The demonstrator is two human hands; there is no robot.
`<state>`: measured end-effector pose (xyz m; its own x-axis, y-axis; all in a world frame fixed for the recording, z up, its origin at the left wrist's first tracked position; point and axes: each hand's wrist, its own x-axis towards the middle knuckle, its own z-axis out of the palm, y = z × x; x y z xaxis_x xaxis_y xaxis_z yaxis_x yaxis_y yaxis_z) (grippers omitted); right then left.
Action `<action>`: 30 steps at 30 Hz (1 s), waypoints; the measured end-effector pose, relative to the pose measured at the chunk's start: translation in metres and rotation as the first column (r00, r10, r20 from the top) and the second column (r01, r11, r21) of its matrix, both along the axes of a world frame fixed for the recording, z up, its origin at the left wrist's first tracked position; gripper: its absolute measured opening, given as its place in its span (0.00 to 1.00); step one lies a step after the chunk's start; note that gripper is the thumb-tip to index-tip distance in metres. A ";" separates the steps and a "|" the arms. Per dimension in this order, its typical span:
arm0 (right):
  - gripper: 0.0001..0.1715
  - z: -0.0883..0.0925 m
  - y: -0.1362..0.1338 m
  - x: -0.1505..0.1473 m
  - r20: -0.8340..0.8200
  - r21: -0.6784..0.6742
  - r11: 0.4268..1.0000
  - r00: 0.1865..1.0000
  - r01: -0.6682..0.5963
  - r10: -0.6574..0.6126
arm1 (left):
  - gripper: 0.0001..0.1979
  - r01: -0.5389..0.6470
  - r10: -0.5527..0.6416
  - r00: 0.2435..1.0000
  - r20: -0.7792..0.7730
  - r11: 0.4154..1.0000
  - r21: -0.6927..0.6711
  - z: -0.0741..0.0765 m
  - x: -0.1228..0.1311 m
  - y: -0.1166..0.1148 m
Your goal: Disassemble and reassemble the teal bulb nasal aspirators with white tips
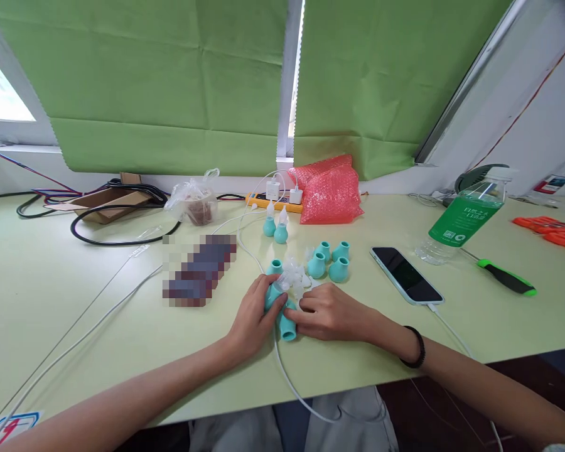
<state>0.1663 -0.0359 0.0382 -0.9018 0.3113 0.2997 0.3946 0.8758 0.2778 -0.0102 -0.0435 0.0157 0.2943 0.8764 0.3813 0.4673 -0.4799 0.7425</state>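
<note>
My left hand (252, 317) is closed around a teal rubber bulb (272, 297), with fingers over its far side and the thumb along its right. Just in front lies a second teal bulb (288, 329), its open mouth facing me. The curled fingers of my right hand (332, 312) grip this second bulb at its upper right. Another bulb (275, 267) stands right beyond my left fingertips. A small heap of clear plastic tips (295, 276) lies between and beyond my hands.
Several teal bulbs (316, 265) stand to the right. Two bulbs with clear tips fitted (281, 233) stand near an orange power strip (258, 201). Around them are a phone (407, 276), tilted bottle (468, 220), screwdriver (508, 277), pink bubble wrap (332, 194) and a white cable (282, 370).
</note>
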 end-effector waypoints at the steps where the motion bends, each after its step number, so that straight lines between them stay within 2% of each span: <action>1: 0.09 -0.002 0.000 -0.001 0.011 0.015 1.000 1.000 -0.007 0.007 | 0.11 -0.002 0.002 1.000 0.018 1.000 -0.026 0.000 0.000 0.000; 5: 0.09 -0.005 -0.003 -0.004 -0.022 0.022 0.999 0.999 -0.026 0.026 | 0.10 -0.037 0.053 0.987 0.151 0.994 -0.105 0.001 0.000 0.000; 7: 0.07 0.000 0.000 -0.002 -0.137 -0.037 0.998 0.989 -0.055 0.049 | 0.10 -0.061 0.094 0.960 0.263 0.990 -0.130 0.001 -0.001 0.000; 9: 0.07 0.010 0.008 0.004 -0.333 -0.120 0.990 0.942 -0.079 0.034 | 0.10 -0.067 0.124 0.919 0.374 0.985 -0.161 0.001 -0.001 0.001; 11: 0.11 0.026 0.023 0.012 -0.531 -0.196 0.979 0.845 -0.052 -0.061 | 0.10 -0.051 0.136 0.887 0.442 0.979 -0.200 0.001 -0.001 0.002; 14: 0.15 0.047 0.058 0.021 -0.622 -0.311 0.943 0.725 0.116 -0.295 | 0.10 -0.007 0.119 0.887 0.445 0.969 -0.245 0.001 -0.001 0.002; 17: 0.15 0.053 0.099 0.026 -0.534 -0.440 0.868 0.710 0.230 -0.459 | 0.11 0.067 0.058 0.897 0.439 0.963 -0.262 0.004 -0.001 0.000; 20: 0.15 0.042 0.129 0.026 -0.281 -0.537 0.757 0.767 0.373 -0.577 | 0.14 0.121 0.007 0.897 0.442 0.958 -0.260 0.007 -0.002 -0.003; 22: 0.13 0.033 0.139 0.027 -0.156 -0.546 0.712 0.781 0.442 -0.604 | 0.14 0.125 -0.002 0.905 0.425 0.957 -0.261 0.008 -0.002 -0.003; 25: 0.12 0.026 0.142 0.030 -0.103 -0.559 0.685 0.781 0.468 -0.617 | 0.13 0.120 0.000 0.910 0.415 0.957 -0.265 0.008 -0.002 -0.004; 27: 0.14 0.029 0.135 0.032 -0.102 -0.557 0.673 0.763 0.487 -0.638 | 0.13 0.141 -0.013 0.905 0.425 0.953 -0.269 0.007 -0.003 -0.005; 28: 0.16 0.032 0.128 0.032 -0.128 -0.545 0.677 0.749 0.494 -0.650 | 0.13 0.158 -0.024 0.900 0.436 0.949 -0.273 0.006 -0.003 -0.005; 30: 0.18 0.040 0.106 0.029 -0.237 -0.508 0.721 0.728 0.471 -0.643 | 0.13 0.196 -0.046 0.888 0.457 0.938 -0.287 0.005 -0.003 -0.006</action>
<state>0.1953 0.0705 0.0778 -0.3612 0.8816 0.3040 0.8381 0.4498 -0.3087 -0.0137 -0.0498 0.0206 0.2751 0.9395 0.2042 0.0127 -0.2159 0.9763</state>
